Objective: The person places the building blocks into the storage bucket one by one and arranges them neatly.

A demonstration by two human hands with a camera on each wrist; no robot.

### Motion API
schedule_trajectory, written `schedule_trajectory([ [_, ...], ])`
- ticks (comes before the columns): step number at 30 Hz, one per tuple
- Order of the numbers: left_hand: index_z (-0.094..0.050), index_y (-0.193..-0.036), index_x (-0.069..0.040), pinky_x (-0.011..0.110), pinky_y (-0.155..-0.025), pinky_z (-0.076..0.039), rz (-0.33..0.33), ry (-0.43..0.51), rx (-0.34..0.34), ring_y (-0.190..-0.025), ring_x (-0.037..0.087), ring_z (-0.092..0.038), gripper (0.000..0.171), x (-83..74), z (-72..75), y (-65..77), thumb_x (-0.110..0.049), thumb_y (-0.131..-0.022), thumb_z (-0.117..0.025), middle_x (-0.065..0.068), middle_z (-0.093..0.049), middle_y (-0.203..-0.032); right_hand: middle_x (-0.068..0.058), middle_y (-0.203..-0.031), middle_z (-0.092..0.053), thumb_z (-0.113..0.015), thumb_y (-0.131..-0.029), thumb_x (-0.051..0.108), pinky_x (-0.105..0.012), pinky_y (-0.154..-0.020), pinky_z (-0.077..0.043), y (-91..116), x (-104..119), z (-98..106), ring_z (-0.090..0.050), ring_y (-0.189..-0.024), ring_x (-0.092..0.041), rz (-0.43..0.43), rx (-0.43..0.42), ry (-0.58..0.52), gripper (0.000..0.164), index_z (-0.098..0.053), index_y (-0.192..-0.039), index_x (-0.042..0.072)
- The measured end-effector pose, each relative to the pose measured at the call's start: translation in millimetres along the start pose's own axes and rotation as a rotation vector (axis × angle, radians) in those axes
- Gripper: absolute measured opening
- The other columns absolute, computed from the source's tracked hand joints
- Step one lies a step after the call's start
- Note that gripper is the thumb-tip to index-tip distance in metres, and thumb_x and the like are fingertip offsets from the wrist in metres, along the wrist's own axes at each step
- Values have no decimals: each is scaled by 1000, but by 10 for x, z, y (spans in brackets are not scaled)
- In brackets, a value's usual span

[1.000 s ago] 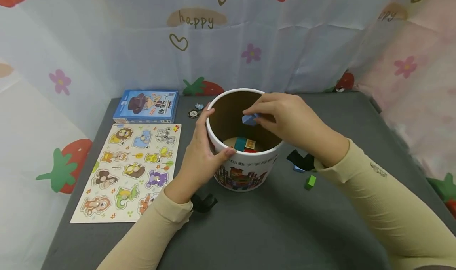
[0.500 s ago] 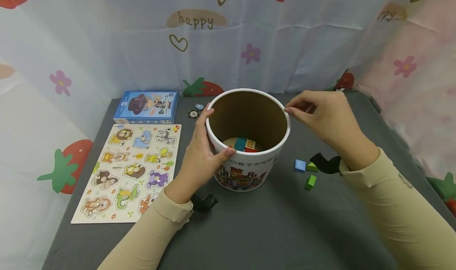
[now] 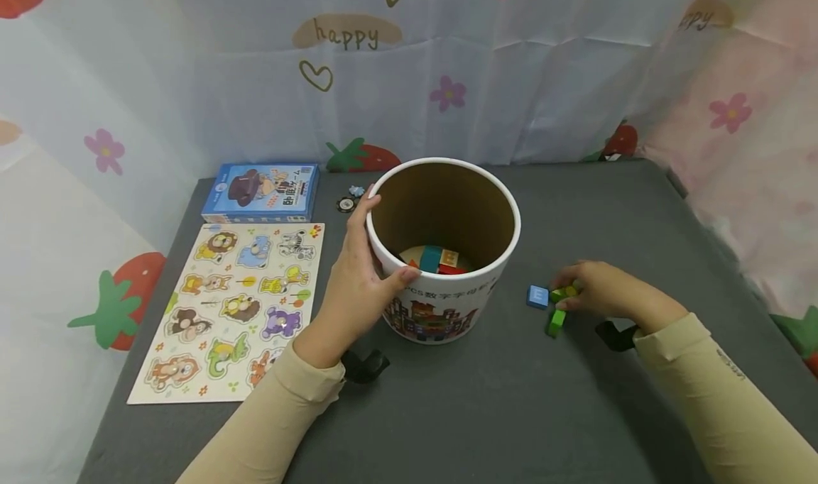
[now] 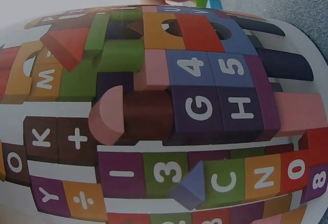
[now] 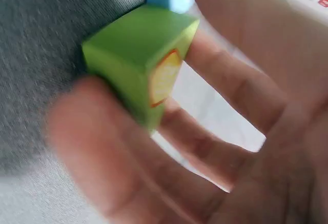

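Observation:
My left hand (image 3: 361,278) grips the left side of a white printed bucket (image 3: 441,289), its thumb against the front wall just under the rim. Inside lie several blocks, among them a teal block (image 3: 431,259) and an orange lettered one (image 3: 449,258). To the bucket's right, my right hand (image 3: 597,292) is down at the table. It pinches a green block (image 5: 138,44) with a yellow round mark, thumb on one side and fingers on the other. Close by sit a blue letter block (image 3: 537,297) and a second green block (image 3: 557,323). In the left wrist view the bucket's printed wall (image 4: 154,111) fills most of the picture.
An animal puzzle board (image 3: 236,306) lies on the grey table at the left, with a blue card-game box (image 3: 262,191) behind it. A small round black-and-white piece (image 3: 346,204) lies behind the left hand. A patterned cloth (image 3: 447,58) hangs behind the table.
My right hand let a blue block go into the bucket, left its opening and came down to the green blocks on the right. The left hand stays on the bucket.

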State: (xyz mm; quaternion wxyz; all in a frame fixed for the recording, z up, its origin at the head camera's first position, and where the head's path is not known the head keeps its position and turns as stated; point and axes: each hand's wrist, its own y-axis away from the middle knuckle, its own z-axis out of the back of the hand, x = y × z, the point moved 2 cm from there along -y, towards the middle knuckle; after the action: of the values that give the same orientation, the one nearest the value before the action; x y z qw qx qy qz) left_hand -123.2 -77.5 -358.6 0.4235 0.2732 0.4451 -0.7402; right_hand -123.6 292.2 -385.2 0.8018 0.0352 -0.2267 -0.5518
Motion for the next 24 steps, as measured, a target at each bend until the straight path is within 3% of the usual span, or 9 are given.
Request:
schedule_trajectory([
  [4,-8,-151,-32,51,-87,-47,-3,7,-5,-127,30,-41,104,3,2,7,-86,-70,-44,-17,-6,-157,-5,-98,-59,-76,-81,10,-41,-70,-47,-16,-57,-58,-57,-81,-19,35,-69,13,19,-71,-100,12],
  [10,-8,-151,-30,50,-88,-47,-14,5,-3,-127,29,-41,104,4,-6,-4,-86,-71,-43,-17,-7,-157,-9,-100,-63,-68,-90,13,-43,-69,-49,-8,0,96,-61,-85,-24,-15,-174,-18,21,-67,-108,4],
  [13,-8,-151,-31,49,-88,-47,-11,9,-3,-127,29,-41,105,10,-16,-10,-87,-70,-43,-17,-8,-156,-13,-106,-58,-58,-97,16,-46,-71,-47,15,169,360,-58,-89,-28,-47,-310,-30,26,-60,-119,3],
  [16,-8,-151,-33,49,-89,-47,-7,8,3,-127,28,-41,104,11,-25,-5,-87,-70,-43,-17,-8,-156,-11,-109,-53,-51,-100,22,-42,-69,-43,65,473,664,-53,-85,-25,-30,-514,-42,30,-57,-126,6],
  [18,-8,-151,-33,49,-90,-46,-9,4,6,-127,27,-41,104,12,-28,-1,-87,-69,-43,-17,-7,-157,-7,-108,-54,-55,-98,22,-35,-68,-40,95,735,848,-50,-81,-19,41,-677,-50,29,-60,-124,10],
  [20,-8,-151,-33,49,-89,-46,-10,2,2,-127,28,-41,104,14,-25,3,-87,-69,-43,-17,-7,-157,-1,-104,-57,-63,-93,18,-29,-66,-39,104,1013,993,-49,-78,-13,165,-802,-42,25,-65,-118,14],
  [22,-9,-151,-32,49,-89,-46,-11,4,-5,-126,29,-42,104,15,-18,8,-87,-69,-43,-16,-7,-157,4,-102,-59,-71,-86,13,-23,-67,-40,72,1273,1085,-51,-78,-8,300,-842,-10,25,-70,-111,16],
  [24,-9,-151,-32,50,-88,-47,-10,-1,-12,-126,30,-43,105,18,-12,14,-88,-69,-42,-16,-8,-157,6,-103,-61,-77,-81,10,-22,-69,-44,6,1493,1125,-55,-81,-6,419,-789,31,27,-71,-106,16],
])
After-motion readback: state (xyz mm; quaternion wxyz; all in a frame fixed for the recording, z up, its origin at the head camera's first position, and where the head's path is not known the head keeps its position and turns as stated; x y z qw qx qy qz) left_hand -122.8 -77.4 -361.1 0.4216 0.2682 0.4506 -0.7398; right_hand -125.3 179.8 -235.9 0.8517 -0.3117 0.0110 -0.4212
